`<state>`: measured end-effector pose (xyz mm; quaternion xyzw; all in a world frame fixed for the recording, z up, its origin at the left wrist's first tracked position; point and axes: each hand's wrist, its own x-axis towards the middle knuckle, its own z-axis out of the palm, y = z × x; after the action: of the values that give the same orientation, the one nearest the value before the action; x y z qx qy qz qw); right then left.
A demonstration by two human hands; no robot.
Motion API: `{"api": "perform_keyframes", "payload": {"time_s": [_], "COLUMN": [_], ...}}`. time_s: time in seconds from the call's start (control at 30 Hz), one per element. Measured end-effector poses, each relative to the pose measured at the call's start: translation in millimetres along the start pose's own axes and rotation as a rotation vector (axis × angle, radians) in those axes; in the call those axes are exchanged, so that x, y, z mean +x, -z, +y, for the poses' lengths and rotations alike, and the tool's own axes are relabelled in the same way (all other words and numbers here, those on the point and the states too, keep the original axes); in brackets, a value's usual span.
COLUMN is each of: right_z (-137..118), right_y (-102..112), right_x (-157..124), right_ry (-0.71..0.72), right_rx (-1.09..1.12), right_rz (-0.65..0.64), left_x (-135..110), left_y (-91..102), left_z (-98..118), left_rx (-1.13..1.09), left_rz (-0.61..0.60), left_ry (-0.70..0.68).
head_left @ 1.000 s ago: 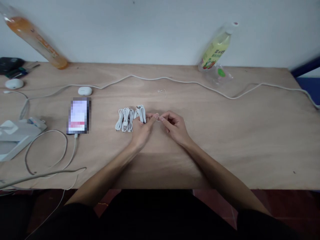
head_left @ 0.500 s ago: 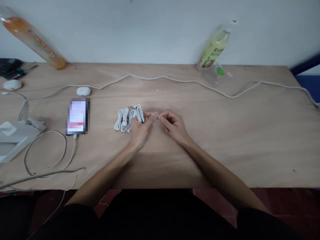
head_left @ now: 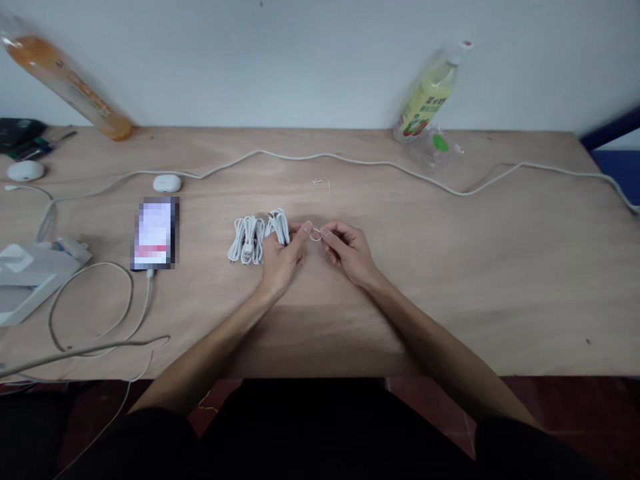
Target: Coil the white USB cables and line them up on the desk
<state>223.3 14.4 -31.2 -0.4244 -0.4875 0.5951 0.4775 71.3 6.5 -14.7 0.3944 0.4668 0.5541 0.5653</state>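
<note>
Pinched between the fingertips of both hands: a small thin wire tie [head_left: 315, 235], bent into a loop, held just above the worktop [head_left: 450, 267] near its middle. Left hand [head_left: 283, 257] with thumb and forefinger closed on the loop's left side, the rest of its grip wrapped around a bundled white cable [head_left: 278, 225] whose coils stick out past the knuckles. Right hand [head_left: 347, 250] with grip likewise clamped on the loop's right side, other fingers curled under, wrist resting toward the worktop. Both forearms reaching in from the near edge, meeting at the loop.

Just left of the held bundle, touching or nearly touching it, a second coiled white cable [head_left: 246, 240] lying flat, a plug showing at its near end. Farther left, a phone [head_left: 155, 233] face up, a cord plugged into its near end and looping toward the edge. Behind the phone, a small white oval case [head_left: 167, 182]. Beyond the hands, a tiny loose bit of wire [head_left: 323, 182]. Across the back, a long pale cord [head_left: 350, 162] snaking from side to side. Against the wall, an orange bottle [head_left: 65, 80] at far left and a yellow-green bottle [head_left: 425, 93] at right, both looking tilted. At the left edge, a white flat device [head_left: 25, 270], only partly in view.
</note>
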Motion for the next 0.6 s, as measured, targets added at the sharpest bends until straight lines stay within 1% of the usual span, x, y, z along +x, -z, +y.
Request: {"api": "perform_keyframes", "payload": {"time_s": [0.1,0.2,0.3,0.43,0.5,0.6], "right_z": [1.2,3.3,4.8,4.7,4.3,4.7], "right_y": [0.3,0.2,-0.1,-1.7,-3.2,-3.7], "right_x": [1.5,2.7,3.2,2.4,1.4,-1.7], "right_ry": [-0.017,-0.025,-0.012,0.017,0.024,0.044], "right_rx": [0.046,0.078,0.074,0.072,0.053,-0.034], "right_rz": [0.052,0.093,0.092,0.085,0.090,0.119], "left_x": [-1.6,-3.6,-4.3,-3.1,-2.8,-3.7], "left_y": [-0.3,1.2,2.8,2.4,1.7,1.1], "left_z": [1.1,1.9,1.3,0.4,0.5,-0.1], "left_rx": [0.004,0.069,0.115,0.102,0.103,0.098], "left_rz": [-0.007,-0.004,-0.013,-0.002,0.003,0.002], "left_ry": [-0.010,-0.020,-0.011,0.014,0.021,0.034]}}
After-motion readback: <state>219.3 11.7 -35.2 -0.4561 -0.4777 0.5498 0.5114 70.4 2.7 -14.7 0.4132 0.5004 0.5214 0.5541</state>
